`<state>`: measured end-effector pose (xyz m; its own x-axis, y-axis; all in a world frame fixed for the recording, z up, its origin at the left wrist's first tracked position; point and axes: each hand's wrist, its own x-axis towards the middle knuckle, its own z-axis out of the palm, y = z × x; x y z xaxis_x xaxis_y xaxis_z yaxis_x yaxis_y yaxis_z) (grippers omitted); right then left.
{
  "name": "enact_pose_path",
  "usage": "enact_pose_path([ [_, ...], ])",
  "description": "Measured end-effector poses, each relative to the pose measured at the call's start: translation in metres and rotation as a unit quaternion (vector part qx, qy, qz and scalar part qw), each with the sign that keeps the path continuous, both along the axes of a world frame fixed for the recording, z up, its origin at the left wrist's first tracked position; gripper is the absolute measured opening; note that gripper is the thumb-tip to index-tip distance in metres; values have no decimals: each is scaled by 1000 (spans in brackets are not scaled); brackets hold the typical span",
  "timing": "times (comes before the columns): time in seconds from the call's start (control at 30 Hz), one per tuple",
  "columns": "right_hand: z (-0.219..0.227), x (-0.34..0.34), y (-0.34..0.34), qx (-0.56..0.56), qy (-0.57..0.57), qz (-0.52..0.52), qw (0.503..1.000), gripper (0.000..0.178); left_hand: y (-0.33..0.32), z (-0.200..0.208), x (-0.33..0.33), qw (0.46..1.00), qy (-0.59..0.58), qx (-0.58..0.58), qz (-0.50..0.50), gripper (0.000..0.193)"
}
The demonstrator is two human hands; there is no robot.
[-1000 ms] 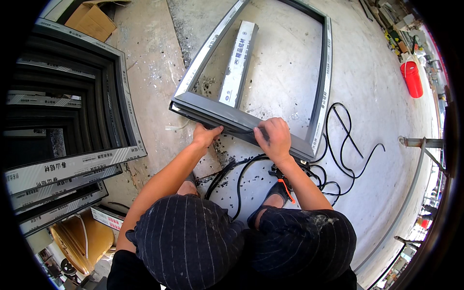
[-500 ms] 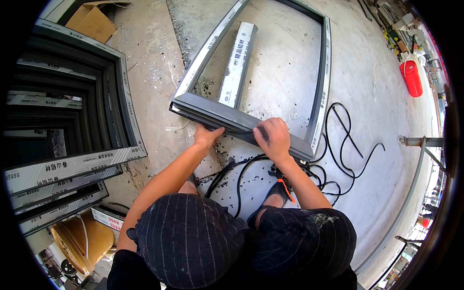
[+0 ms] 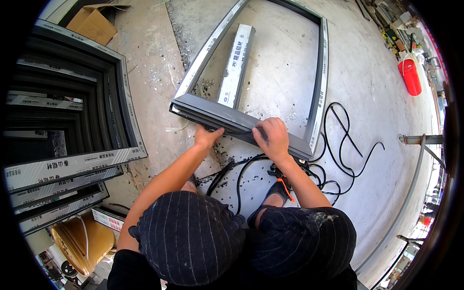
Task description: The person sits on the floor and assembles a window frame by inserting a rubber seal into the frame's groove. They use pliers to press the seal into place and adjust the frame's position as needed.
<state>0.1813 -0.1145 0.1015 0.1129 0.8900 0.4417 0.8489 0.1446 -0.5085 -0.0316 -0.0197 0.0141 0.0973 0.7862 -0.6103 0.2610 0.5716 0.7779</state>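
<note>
A dark grey aluminium window frame (image 3: 217,107), partly covered in white printed film, is tilted in front of me with its near bar toward my body. Along that bar's outer edge runs a thin black rubber strip (image 3: 239,133). My left hand (image 3: 208,137) is closed at the bar's edge, thumb pressed along the strip and fingers partly hidden beneath. Farther right, my right hand (image 3: 273,137) pinches the strip against the same edge, knuckles up. Loose black strip (image 3: 239,181) hangs below the bar and curls over the floor.
Stacked dark frames (image 3: 72,163) stand at left, above a yellowish spool (image 3: 82,244). A film-wrapped profile (image 3: 236,65) shows through the frame opening. Black strip coils (image 3: 342,166) lie right, near an orange-handled tool (image 3: 286,190). A red bucket (image 3: 410,77) and metal bracket (image 3: 420,140) are farther right.
The window frame's right side has shifted very slightly left. Both hands stay at nearly the same spots on the strip.
</note>
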Motion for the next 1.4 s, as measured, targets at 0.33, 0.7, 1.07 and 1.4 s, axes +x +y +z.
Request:
enact_pose_path([
  [0.33, -2, 0, -2, -12, 0, -4, 1000, 12, 0, 4, 7, 1000, -15, 11, -1, 53],
  [0.7, -1, 1, -2, -1, 6, -3, 1000, 11, -8, 9, 9, 999, -1, 41, 34, 47],
  [1.07, 0, 1, -3, -11, 4, -3, 1000, 11, -19, 1, 9, 978, -86, -191, 4, 33],
  [1.4, -1, 1, -2, 2, 7, -1, 1000, 11, -19, 0, 5, 957, -153, -245, 29, 27],
])
